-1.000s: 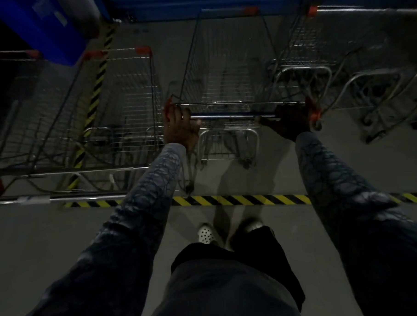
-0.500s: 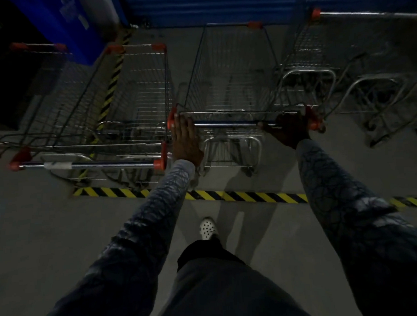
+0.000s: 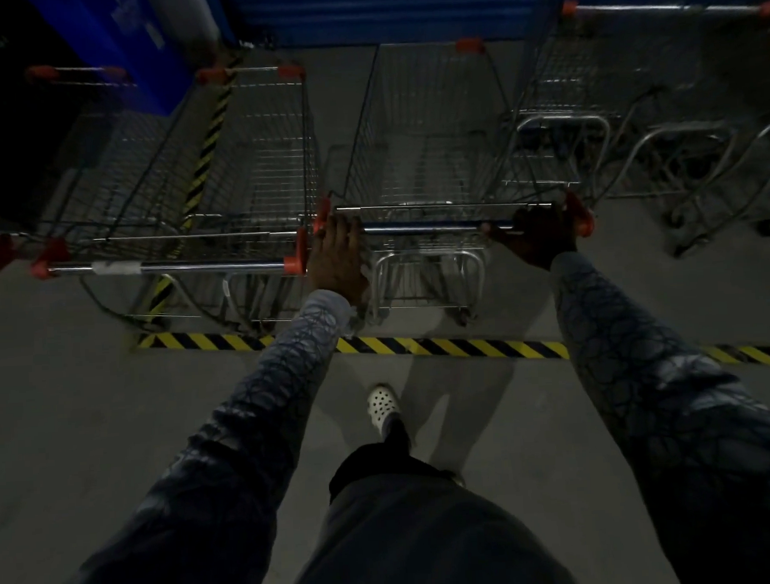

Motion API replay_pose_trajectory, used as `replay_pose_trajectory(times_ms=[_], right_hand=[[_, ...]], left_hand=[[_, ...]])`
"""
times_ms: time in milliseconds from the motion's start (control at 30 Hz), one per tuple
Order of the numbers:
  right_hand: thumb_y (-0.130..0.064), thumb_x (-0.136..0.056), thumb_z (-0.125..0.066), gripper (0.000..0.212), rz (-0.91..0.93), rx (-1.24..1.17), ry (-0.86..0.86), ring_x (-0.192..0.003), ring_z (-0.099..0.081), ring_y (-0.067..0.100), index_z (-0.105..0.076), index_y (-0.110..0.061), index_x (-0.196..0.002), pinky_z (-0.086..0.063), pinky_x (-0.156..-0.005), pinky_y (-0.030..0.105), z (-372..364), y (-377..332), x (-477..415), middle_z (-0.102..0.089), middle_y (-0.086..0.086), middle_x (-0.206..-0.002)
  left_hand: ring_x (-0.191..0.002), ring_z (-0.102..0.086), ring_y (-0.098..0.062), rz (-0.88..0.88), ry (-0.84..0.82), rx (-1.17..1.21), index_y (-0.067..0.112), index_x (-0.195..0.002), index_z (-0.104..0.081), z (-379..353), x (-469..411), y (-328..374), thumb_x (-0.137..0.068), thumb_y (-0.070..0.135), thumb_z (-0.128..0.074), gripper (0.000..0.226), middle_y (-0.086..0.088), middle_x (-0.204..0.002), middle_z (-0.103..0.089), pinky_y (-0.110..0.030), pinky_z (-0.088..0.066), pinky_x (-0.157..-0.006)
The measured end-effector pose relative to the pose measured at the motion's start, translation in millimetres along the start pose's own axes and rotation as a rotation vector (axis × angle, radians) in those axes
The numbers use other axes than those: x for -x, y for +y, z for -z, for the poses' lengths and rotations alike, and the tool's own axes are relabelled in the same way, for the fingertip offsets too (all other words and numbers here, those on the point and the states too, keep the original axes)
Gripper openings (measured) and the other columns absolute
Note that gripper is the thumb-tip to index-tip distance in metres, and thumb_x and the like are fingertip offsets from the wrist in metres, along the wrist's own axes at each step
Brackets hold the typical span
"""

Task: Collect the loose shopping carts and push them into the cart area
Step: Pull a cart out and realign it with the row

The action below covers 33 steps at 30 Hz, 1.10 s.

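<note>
Behind striped floor tape (image 3: 443, 349) stands a wire-mesh cart (image 3: 428, 157).

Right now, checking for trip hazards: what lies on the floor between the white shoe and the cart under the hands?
Head view: only a yellow-and-black striped tape line across bare floor between shoe and cart.
</note>
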State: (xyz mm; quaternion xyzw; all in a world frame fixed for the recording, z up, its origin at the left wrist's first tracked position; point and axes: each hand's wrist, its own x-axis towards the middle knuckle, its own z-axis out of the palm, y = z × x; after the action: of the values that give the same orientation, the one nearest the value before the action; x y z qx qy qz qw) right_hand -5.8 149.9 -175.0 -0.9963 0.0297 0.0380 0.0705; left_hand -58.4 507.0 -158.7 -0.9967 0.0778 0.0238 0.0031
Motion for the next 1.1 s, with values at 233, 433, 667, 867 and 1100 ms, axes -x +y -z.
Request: replay_pose_trajectory(times_ms=[233,433,667,867,1100], right_hand=[[-0.105,-0.066,-0.017,0.098,-0.068,0.013,-0.023,-0.135,-0.041,0.032,-0.065,-0.033,-0.110,-0.014,-0.120,0.059,1,1,20,-0.058,0.004,-0.130],[-0.103,-0.068,-0.025,0.069,-0.065,-0.096,-0.023,-0.124,-0.050,0.031,-0.058,-0.043,-0.077,-0.030,-0.110,0.064,-15,19,15,-0.061,-0.001,-0.113],[-0.083,-0.085,-0.037,0.071,0.054,-0.162,-0.021,-0.114,-0.055,0.027,-0.069,-0.021,-0.071,-0.028,-0.112,0.040,10,11,31,-0.064,0.003,-0.088],[-0.063,-0.097,-0.045,0.053,0.137,-0.009,0.014,-0.115,-0.056,0.025,-0.066,-0.021,-0.074,-0.023,-0.113,0.040,13,7,36,-0.062,-0.001,-0.083],[-0.090,-0.084,-0.023,0.077,0.113,-0.136,0.065,-0.121,-0.053,0.026,-0.069,-0.029,-0.078,-0.025,-0.115,0.049,-9,19,41,-0.069,-0.001,-0.102]], left_hand=[[-0.134,-0.042,-0.036,-0.131,0.051,-0.142,0.008,-0.134,-0.048,15,3,-14,-0.081,0.033,-0.037,0.060,-0.016,-0.140,-0.050,-0.052,-0.038,-0.103],[-0.129,-0.045,-0.041,-0.188,0.015,0.015,0.006,-0.132,-0.056,25,-16,-34,-0.075,0.030,-0.067,0.062,-0.022,-0.137,-0.053,-0.050,-0.028,-0.105],[-0.119,-0.049,-0.037,-0.408,-0.034,-0.187,0.012,-0.110,-0.071,14,-20,-53,-0.064,0.030,-0.067,0.050,-0.011,-0.125,-0.065,-0.050,-0.042,-0.096],[-0.120,-0.052,-0.043,-0.405,-0.073,-0.249,0.005,-0.109,-0.069,13,-20,-55,-0.072,0.035,-0.060,0.048,-0.015,-0.119,-0.065,-0.059,-0.042,-0.099],[-0.114,-0.058,-0.042,-0.381,0.027,-0.207,0.004,-0.103,-0.072,7,-13,-57,-0.067,0.029,-0.079,0.044,-0.016,-0.107,-0.069,-0.057,-0.045,-0.097]])
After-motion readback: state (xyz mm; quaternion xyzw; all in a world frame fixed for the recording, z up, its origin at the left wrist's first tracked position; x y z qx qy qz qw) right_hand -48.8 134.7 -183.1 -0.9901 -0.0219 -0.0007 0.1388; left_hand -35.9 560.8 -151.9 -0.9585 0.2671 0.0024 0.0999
